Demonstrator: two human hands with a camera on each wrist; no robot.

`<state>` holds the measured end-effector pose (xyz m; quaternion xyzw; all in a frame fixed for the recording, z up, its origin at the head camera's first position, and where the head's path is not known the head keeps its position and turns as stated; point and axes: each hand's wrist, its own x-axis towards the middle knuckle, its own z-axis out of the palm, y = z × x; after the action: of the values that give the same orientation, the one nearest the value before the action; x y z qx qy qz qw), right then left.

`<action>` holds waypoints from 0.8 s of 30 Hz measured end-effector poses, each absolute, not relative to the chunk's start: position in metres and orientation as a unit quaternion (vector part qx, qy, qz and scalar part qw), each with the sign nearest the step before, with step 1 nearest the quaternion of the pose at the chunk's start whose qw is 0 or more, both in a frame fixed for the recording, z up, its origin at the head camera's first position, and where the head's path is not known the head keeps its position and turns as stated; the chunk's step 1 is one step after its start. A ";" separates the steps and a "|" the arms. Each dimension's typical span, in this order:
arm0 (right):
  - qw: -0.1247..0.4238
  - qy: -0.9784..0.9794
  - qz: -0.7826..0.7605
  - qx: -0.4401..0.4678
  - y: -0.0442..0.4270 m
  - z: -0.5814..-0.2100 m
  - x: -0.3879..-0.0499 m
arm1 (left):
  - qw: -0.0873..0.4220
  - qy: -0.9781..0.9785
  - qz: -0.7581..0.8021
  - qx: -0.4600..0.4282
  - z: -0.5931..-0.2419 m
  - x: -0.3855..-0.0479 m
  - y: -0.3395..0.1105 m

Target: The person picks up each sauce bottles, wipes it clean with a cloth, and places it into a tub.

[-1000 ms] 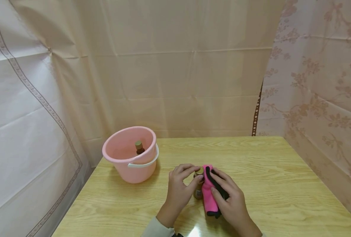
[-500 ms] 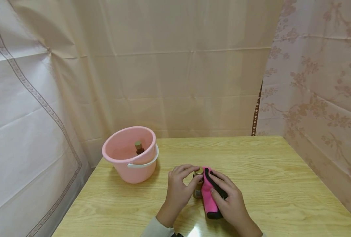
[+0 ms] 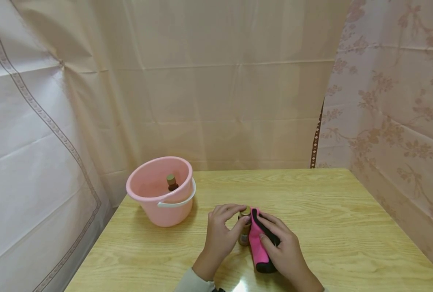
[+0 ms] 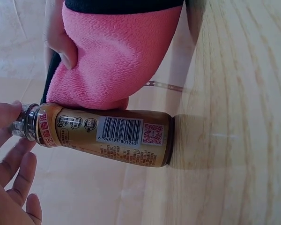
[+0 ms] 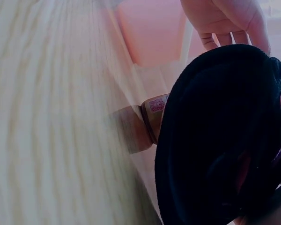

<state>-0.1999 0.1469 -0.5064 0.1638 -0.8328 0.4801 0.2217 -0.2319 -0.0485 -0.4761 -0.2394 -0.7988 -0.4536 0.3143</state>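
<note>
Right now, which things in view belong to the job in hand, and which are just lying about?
In use, apparently:
gold-labelled bottle, top pinched by the left hand
black-edged pink plush cloth, gripped by the right hand

Seemingly idle:
white-handled pink bucket
capped bottle inside it

pink cloth (image 3: pixel 258 244) slightly lower beside bottle (image 4: pixel 117 136), black hem (image 3: pixel 266 267) wider

My left hand (image 4: pixel 4 168) pinches the bottle (image 4: pixel 82 133) at its top, its base on the wood-grained table (image 4: pixel 239 117); my right hand (image 4: pixel 57 40) grips a fuzzy pink, black-edged cloth (image 4: pixel 114 54) touching the bottle beside its barcode (image 4: pixel 121 132)
</note>
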 end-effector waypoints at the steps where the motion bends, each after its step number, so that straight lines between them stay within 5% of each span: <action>1: 0.221 -0.835 0.476 0.163 0.147 -0.507 -0.200 | 0.316 -0.798 -0.453 -0.240 -0.477 -0.232 -0.049; 24: 0.136 -0.889 0.423 0.113 0.148 -0.514 -0.204 | 0.315 -0.797 -0.455 -0.243 -0.478 -0.233 -0.049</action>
<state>-0.2043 0.1476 -0.5138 0.1126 -0.8888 0.4230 0.1356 -0.2326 -0.0491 -0.4780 -0.2428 -0.7968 -0.4548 0.3152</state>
